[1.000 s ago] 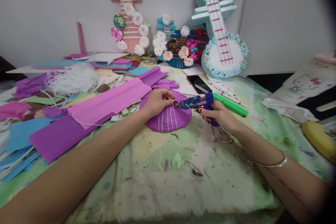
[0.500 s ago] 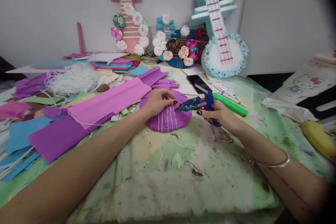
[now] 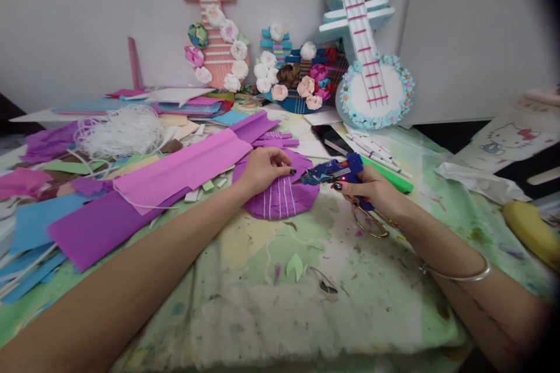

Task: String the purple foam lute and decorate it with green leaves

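Note:
A purple paper-covered instrument model (image 3: 286, 204) with white strings down its round body lies on the table. My left hand (image 3: 266, 170) rests on its upper left part, fingers bent and pinched together; whatever they grip is too small to make out. In my right hand (image 3: 375, 189) is a blue glue gun (image 3: 336, 171) with a small red light glowing. Its nozzle points left, over the model's right part and close to my left thumb.
Gold-handled scissors (image 3: 371, 227) lie below my right hand. Behind it are a green cutter (image 3: 396, 179), a phone (image 3: 328, 140) and paper sticks (image 3: 380, 151). Purple crepe paper (image 3: 118, 215) and white string (image 3: 120, 131) cover the left. Decorated instrument models (image 3: 370, 87) lean on the wall.
My right hand has shifted slightly right with the glue gun, drawing its nozzle a little away from my left thumb. My left hand and the instrument model stay put.

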A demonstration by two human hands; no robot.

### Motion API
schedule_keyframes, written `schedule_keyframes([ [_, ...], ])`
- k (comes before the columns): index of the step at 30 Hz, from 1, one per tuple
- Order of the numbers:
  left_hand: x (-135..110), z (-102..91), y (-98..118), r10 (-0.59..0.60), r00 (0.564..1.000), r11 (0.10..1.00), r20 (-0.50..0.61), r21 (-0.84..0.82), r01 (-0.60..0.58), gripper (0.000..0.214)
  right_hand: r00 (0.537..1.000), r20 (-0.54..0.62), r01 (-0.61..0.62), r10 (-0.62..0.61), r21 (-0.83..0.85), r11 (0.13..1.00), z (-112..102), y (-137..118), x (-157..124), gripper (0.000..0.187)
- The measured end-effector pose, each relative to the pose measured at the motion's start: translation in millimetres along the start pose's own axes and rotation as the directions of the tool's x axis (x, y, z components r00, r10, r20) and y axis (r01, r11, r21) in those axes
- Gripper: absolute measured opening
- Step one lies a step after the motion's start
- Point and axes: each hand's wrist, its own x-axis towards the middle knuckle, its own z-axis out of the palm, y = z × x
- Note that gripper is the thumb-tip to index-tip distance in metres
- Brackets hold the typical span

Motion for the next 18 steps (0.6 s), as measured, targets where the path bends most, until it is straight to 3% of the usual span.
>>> schedule_keyframes([
  [18,-1.1,1.2,2.0,0.008,1.000,1.000,-0.028,0.030,-0.007,0.012,1.000,-0.021,-0.018,0.017,-0.029,0.999,6.2,6.6,2.4,0.033],
])
